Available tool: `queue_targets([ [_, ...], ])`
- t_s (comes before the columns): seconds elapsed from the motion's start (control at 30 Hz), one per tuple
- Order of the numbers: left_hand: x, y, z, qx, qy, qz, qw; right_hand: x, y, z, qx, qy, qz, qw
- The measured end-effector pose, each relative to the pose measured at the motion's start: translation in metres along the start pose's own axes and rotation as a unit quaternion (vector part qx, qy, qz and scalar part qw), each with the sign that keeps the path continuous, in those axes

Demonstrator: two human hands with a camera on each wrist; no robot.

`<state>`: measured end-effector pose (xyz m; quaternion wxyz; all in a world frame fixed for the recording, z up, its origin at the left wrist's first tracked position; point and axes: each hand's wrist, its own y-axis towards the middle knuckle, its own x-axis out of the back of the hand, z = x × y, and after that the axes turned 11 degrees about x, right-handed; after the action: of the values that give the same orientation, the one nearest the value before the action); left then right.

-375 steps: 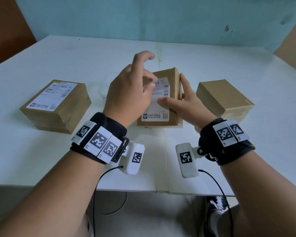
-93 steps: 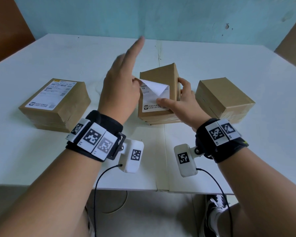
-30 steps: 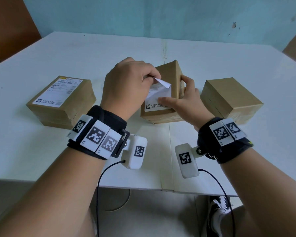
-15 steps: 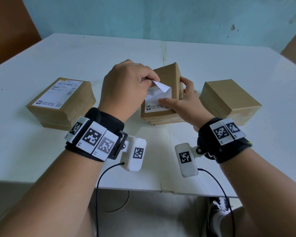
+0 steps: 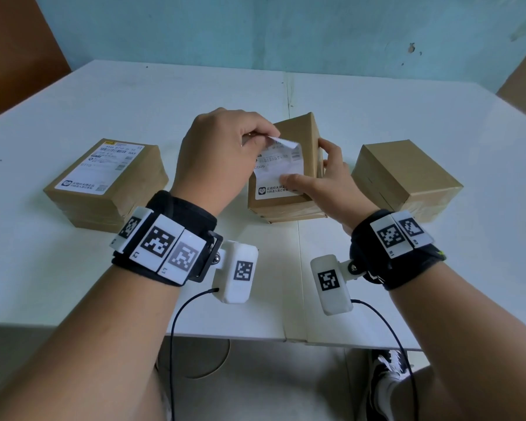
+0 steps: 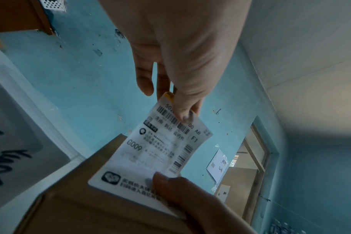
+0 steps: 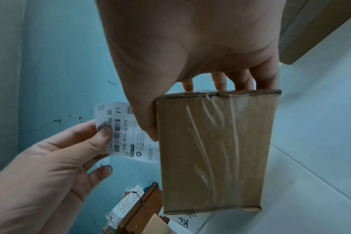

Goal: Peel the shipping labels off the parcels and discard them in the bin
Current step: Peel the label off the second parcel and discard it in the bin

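From the head view, our left hand pinches the lifted top corner of the shipping label between thumb and forefinger, the other fingers curled. The label's upper part stands off the middle parcel, while its lower strip is stuck down. Our right hand clasps that parcel, thumb pressed on the label's lower part and fingers wrapped round the far right edge. A labelled parcel sits on the white surface well left of our left fingers; a plain brown parcel sits just right of our right hand.

From the left wrist view, our left thumb and forefinger grip the label at its barcode end, and it curves down to the parcel, where our right thumb pins it.

From the right wrist view, our right fingers hook over the parcel's taped side, thumb behind its left edge. To the left of them our left hand pinches the label, remaining fingers loosely bent.
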<state>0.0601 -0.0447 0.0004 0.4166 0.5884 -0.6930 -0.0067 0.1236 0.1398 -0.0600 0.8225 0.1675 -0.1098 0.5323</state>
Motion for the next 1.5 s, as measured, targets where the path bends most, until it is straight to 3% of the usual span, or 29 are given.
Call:
queue_targets([
  [0.17,0.0,-0.003,0.003,0.002,0.036,0.015,0.999,0.003,-0.005,-0.002,0.047,-0.025,-0.008,0.999],
  [0.3,0.0,-0.003,0.001,0.037,0.006,0.044,0.998,0.007,-0.006,-0.004,0.075,-0.087,-0.021,0.993],
  [0.37,0.001,0.0,0.003,0.013,0.014,0.05,0.999,0.008,-0.007,-0.005,0.071,-0.082,-0.029,0.994],
  [0.47,0.001,-0.001,0.007,-0.04,0.009,0.115,0.992,0.009,-0.008,-0.005,0.065,-0.071,-0.03,0.995],
  [0.57,-0.002,-0.003,0.007,-0.041,0.019,0.199,0.979,0.009,-0.008,-0.005,0.06,-0.054,-0.028,0.996],
  [0.63,-0.004,-0.003,0.009,-0.042,0.026,0.214,0.976,0.009,-0.008,-0.006,0.06,-0.051,-0.025,0.997],
  [0.73,-0.003,-0.003,0.009,-0.055,0.028,0.201,0.978,0.009,-0.008,-0.005,0.059,-0.052,-0.032,0.996],
  [0.93,0.001,-0.001,0.008,-0.034,0.02,0.117,0.992,0.009,-0.008,-0.002,0.058,-0.077,-0.033,0.995],
  [1.2,0.001,-0.004,0.003,-0.052,0.012,0.168,0.984,0.007,-0.012,0.005,0.059,-0.067,-0.024,0.996],
  [1.5,0.005,-0.003,0.001,-0.072,0.046,0.071,0.994,0.008,-0.01,0.004,0.055,-0.079,-0.031,0.995],
])
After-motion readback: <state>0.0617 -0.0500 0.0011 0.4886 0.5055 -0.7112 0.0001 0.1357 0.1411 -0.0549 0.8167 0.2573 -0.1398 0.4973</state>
